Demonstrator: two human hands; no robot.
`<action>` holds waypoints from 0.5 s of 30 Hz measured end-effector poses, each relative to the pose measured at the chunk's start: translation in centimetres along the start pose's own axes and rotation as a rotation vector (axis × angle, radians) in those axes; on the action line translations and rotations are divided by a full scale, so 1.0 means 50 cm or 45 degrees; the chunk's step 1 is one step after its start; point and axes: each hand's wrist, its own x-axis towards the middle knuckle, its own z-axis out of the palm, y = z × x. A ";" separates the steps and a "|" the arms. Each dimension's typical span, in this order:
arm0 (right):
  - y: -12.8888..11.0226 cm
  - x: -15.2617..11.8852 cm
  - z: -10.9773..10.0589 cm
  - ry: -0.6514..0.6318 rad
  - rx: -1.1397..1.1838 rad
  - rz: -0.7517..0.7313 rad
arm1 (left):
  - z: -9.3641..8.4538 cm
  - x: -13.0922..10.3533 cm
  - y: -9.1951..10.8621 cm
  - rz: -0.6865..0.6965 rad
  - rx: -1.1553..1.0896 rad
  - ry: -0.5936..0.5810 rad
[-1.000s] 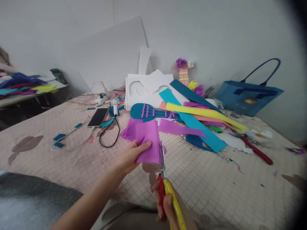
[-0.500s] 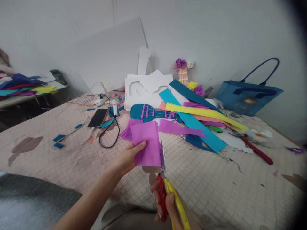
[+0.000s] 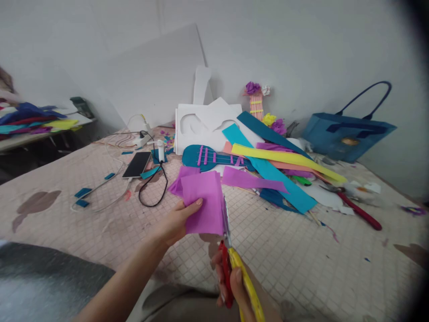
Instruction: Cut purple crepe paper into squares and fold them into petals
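Folded purple crepe paper (image 3: 203, 210) is pinched in my left hand (image 3: 179, 223), thumb on top and the other fingers hidden beneath. My right hand (image 3: 234, 281) grips scissors (image 3: 229, 259) with one red and one yellow handle. Their blades point away from me and lie along the right edge of the folded paper. Just beyond the paper, a purple strip (image 3: 251, 180) and more purple paper (image 3: 177, 182) lie on the table. A blue guitar-shaped cutout (image 3: 192, 157) with purple strips across it sits behind them.
Teal strips (image 3: 275, 172) and a yellow strip (image 3: 291, 160) pile up to the right, near red-handled pliers (image 3: 362, 212). A phone (image 3: 136, 164), a glue gun (image 3: 161, 151) and cables lie left. A blue bag (image 3: 348, 134) stands at the back right against the wall.
My left hand and the folded paper have shifted very slightly left. The scissors have moved a little up and left, still at the paper's right edge.
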 end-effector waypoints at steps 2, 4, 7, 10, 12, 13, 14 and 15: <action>-0.005 0.000 -0.001 0.004 0.017 0.018 | 0.000 -0.001 0.002 0.010 0.015 -0.024; -0.011 0.003 -0.004 -0.027 0.037 0.066 | 0.001 -0.003 0.004 0.005 0.034 -0.060; -0.016 0.006 -0.007 -0.066 0.050 0.115 | 0.001 -0.006 0.004 0.000 0.059 -0.099; -0.021 0.005 -0.003 -0.037 0.049 0.100 | 0.000 -0.006 0.002 0.001 0.083 -0.113; -0.025 0.003 0.004 0.010 0.049 0.076 | -0.001 -0.007 -0.001 -0.010 0.101 -0.103; -0.027 0.003 0.008 0.030 0.047 0.064 | -0.001 -0.008 -0.001 -0.015 0.105 -0.096; -0.030 0.002 0.012 0.044 0.046 0.055 | 0.000 -0.009 -0.002 -0.021 0.105 -0.093; -0.031 0.002 0.016 0.049 0.045 0.051 | 0.001 -0.010 -0.003 -0.022 0.102 -0.092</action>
